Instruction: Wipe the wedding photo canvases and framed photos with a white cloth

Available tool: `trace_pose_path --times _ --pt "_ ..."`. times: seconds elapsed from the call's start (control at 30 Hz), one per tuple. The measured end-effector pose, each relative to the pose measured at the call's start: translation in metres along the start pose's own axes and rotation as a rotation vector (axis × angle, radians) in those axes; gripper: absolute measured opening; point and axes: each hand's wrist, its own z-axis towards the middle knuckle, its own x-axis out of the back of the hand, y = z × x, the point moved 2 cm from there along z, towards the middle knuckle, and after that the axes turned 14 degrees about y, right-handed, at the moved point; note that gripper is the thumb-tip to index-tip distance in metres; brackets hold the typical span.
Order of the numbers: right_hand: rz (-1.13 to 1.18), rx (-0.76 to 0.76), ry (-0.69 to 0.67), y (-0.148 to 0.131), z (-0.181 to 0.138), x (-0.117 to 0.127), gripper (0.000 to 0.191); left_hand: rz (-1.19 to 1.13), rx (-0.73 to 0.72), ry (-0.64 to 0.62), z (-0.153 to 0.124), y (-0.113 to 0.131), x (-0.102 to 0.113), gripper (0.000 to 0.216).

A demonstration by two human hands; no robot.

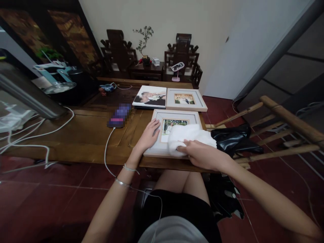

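Observation:
A white-framed photo (177, 116) lies flat near the front edge of a low wooden table (83, 135). My left hand (149, 135) rests flat on the frame's left side, fingers stretched out. My right hand (202, 155) presses a white cloth (189, 136) onto the frame's glass, fingers closed on the cloth's near edge. The cloth covers the right half of the picture.
Behind lie a second white frame (186, 99) and a photo book (150, 97). A phone (119, 115) on a white cable (107, 148) sits left of the frames. A black bag (233, 140) and a bamboo chair (278, 135) are to the right. Loose white cables (30, 138) trail on the left.

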Motion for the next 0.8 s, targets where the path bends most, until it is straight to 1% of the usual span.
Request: trace_pose_path --times 0.1,0.2,0.27,0.37,0.47,0.57,0.67,0.8 --pt "0.082 -0.001 -0.01 -0.014 -0.003 0.005 0.05 0.004 -0.006 -0.002 0.0 0.0 0.0 0.041" --pt "0.069 -0.021 0.055 -0.01 0.005 -0.007 0.051 0.003 -0.014 -0.005 0.0 -0.001 0.0 0.041" --pt "0.017 -0.024 0.111 0.003 0.015 -0.021 0.054 -0.001 -0.013 -0.005 0.0 -0.002 0.0 0.041" --pt "-0.119 -0.049 0.206 0.035 0.035 -0.037 0.059 -0.013 -0.005 -0.003 0.0 -0.002 0.0 0.042" --pt "-0.264 -0.108 0.305 0.07 0.058 -0.041 0.06 -0.024 -0.001 0.0 0.0 -0.002 0.001 0.042" --pt "-0.328 -0.123 0.311 0.089 0.077 -0.039 0.057 -0.039 0.005 0.001 0.0 -0.002 0.001 0.042" --pt "-0.33 -0.066 0.254 0.086 0.081 -0.04 0.054 -0.046 0.013 -0.002 0.0 -0.001 0.001 0.042" --pt "-0.295 0.029 0.185 0.052 0.061 -0.038 0.051 -0.043 0.016 -0.005 0.0 0.0 0.001 0.042"
